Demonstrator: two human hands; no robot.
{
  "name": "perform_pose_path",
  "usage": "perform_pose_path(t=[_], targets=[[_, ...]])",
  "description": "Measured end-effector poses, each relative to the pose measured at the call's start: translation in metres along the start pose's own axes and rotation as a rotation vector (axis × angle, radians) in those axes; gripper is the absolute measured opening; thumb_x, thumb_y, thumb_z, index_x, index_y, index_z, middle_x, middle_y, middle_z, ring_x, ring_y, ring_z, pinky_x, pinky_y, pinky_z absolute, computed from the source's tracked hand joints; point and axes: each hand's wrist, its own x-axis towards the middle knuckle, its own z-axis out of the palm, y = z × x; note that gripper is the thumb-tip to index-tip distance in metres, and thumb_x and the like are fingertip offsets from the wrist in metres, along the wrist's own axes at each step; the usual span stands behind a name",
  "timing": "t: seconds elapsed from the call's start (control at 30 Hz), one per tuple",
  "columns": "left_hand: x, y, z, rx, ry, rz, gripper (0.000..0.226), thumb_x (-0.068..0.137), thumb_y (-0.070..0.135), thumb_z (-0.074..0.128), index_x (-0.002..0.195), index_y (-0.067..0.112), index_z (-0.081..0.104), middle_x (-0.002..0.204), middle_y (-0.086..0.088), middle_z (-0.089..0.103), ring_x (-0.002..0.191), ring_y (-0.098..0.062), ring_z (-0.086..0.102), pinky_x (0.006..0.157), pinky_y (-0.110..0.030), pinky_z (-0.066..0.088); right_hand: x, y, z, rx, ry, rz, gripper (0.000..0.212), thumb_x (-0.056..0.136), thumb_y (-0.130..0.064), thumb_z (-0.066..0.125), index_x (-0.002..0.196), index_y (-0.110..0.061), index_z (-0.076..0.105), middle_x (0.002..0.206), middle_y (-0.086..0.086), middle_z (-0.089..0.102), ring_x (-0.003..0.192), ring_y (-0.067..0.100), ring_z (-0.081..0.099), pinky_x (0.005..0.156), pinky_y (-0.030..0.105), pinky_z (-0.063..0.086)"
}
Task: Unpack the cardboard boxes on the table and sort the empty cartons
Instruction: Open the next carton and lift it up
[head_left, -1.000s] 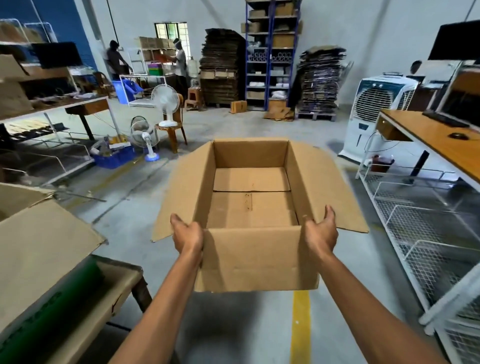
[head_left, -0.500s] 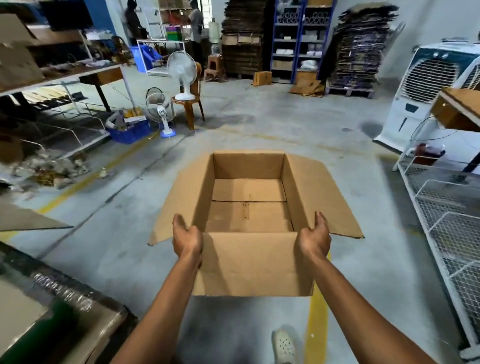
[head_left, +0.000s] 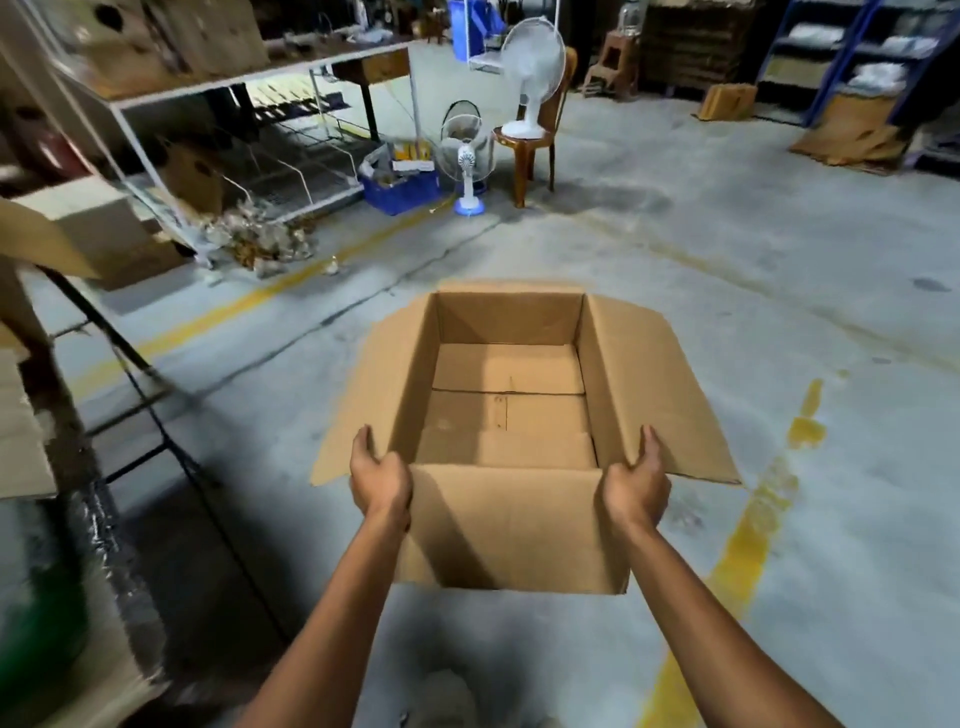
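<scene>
Since a second ago: the camera has swung left and dipped, a white cooler and wire racks have left the right edge, and the box (head_left: 509, 530) sits lower against the floor (head_left: 727, 270). Head view, item one: box, brown cardboard, empty, top flaps splayed outward, bottom flaps closed, held level in the air above the floor, straight ahead of the person. Left hand (head_left: 379, 480) at the near left corner, right hand (head_left: 636, 486) at the near right. Thumbs lie along the flap folds and the fingers are out of sight beneath, clamped on the box sides. This two-sided hold probably keeps a floppy empty carton steady for carrying to the empties. Surface: grey concrete floor, with a worn yellow line (head_left: 748, 535) at right. Room: film-wrapped counter (head_left: 98, 561) at lower left, metal rack (head_left: 260, 83) with cardboard scraps, blue crate (head_left: 402, 189), small fan (head_left: 465, 150), larger fan (head_left: 532, 62) on a brown chair (head_left: 535, 145), blue shelving (head_left: 857, 47) at far right.
</scene>
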Motion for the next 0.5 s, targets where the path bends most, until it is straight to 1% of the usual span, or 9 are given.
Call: perform_pose_path(t=[0.1, 0.23, 0.37, 0.5], targets=[[0.028, 0.007, 0.009, -0.033, 0.075, -0.021, 0.063, 0.092, -0.002, 0.042, 0.151, 0.021, 0.041, 0.153, 0.0, 0.045, 0.138, -0.024, 0.043, 0.108, -0.025, 0.03, 0.027, -0.022, 0.033, -0.008, -0.054, -0.034, 0.067, 0.091, -0.004, 0.048, 0.153, -0.028, 0.036, 0.129, 0.02, 0.059, 0.113, 0.042, 0.055, 0.094, 0.045, 0.046], [0.086, 0.018, 0.021, -0.09, 0.166, -0.047, 0.063, 0.092, -0.002, 0.044, 0.15, 0.02, 0.041, 0.152, -0.004, 0.045, 0.138, -0.023, 0.042, 0.101, -0.02, 0.026, 0.061, -0.059, 0.095, -0.013, -0.128, -0.082, 0.068, 0.091, -0.003, 0.048, 0.153, -0.029, 0.037, 0.132, 0.02, 0.058, 0.116, 0.042, 0.053, 0.099, 0.047, 0.045], [0.158, 0.037, 0.034, -0.146, 0.245, -0.043, 0.062, 0.091, 0.001, 0.046, 0.149, 0.022, 0.044, 0.149, -0.005, 0.049, 0.135, -0.025, 0.046, 0.104, -0.023, 0.03, 0.096, -0.109, 0.17, 0.018, -0.178, -0.158, 0.067, 0.092, -0.002, 0.049, 0.152, -0.028, 0.037, 0.134, 0.018, 0.057, 0.117, 0.041, 0.053, 0.101, 0.049, 0.044], [0.232, 0.072, 0.04, -0.195, 0.304, -0.028, 0.061, 0.091, 0.001, 0.05, 0.148, 0.021, 0.045, 0.147, -0.007, 0.051, 0.132, -0.026, 0.048, 0.102, -0.021, 0.031, 0.125, -0.17, 0.242, 0.046, -0.21, -0.235, 0.064, 0.094, -0.003, 0.051, 0.152, -0.029, 0.039, 0.136, 0.013, 0.059, 0.116, 0.039, 0.055, 0.099, 0.047, 0.045]])
